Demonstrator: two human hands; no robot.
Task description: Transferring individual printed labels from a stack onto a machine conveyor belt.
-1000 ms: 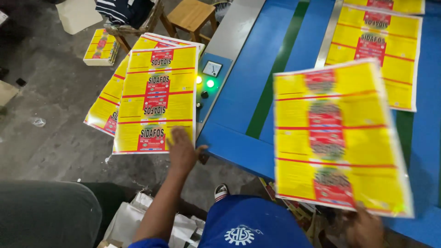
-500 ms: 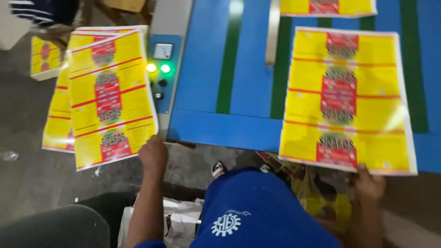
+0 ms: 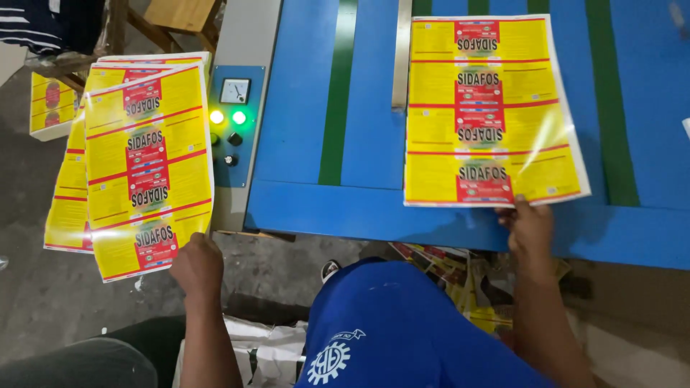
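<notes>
From the head camera, the only view I have, I see my left hand (image 3: pixel 195 264) pinching the near corner of a yellow and red printed sheet (image 3: pixel 147 169). The fingers are curled shut on that corner with the thumb side hidden under the paper, so the sheet hangs forward and away from the fingertips, tilted off the vertical. I judge it is held by one corner so it can be lifted clear of the stack of like sheets (image 3: pixel 68 194) just beyond and to the left of the fingers.

My right hand (image 3: pixel 530 231) rests at the near edge of a second printed sheet (image 3: pixel 489 108), which lies flat on the blue table (image 3: pixel 309 108). The fingers are closed lightly on that bottom edge, fingertips over the paper, thumb not visible. The sheet stretches straight away from the fingertips, its left margin close to a metal guide bar (image 3: pixel 401 54); I take it the hand steadies the sheet there to keep it square against that bar.

Between the two hands, beyond the left fingers and to their right, a grey control panel (image 3: pixel 233 122) shows a small dial and two lit lamps, yellow and green. Below the right wrist lie crumpled scrap sheets (image 3: pixel 460 276).
</notes>
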